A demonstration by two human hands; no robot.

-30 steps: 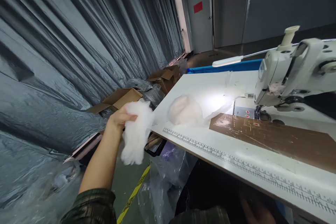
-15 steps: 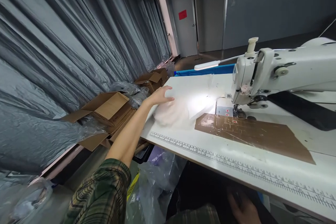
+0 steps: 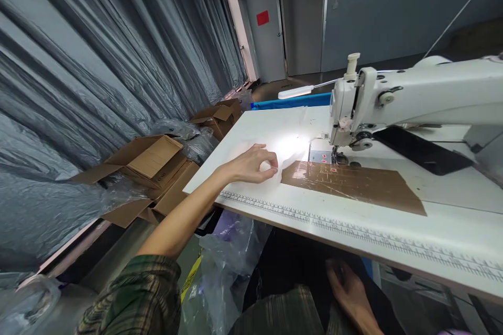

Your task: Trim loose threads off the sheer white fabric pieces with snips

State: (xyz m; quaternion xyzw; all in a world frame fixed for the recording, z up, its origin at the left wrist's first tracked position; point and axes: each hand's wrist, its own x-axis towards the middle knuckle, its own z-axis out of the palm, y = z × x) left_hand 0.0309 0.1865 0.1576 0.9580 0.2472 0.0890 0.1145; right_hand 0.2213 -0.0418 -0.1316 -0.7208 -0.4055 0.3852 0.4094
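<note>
A soft white tuft of stuffing is being pinched by the left hand on the white surface — left of the white sewing machine; the right hand, fingers loosely spread, is being rested below the surface.

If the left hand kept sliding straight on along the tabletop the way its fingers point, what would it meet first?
Probably the near left edge of the brown patch on the table. The left hand points right, toward it; the sewing machine stands farther back, though depth is uncertain.
</note>
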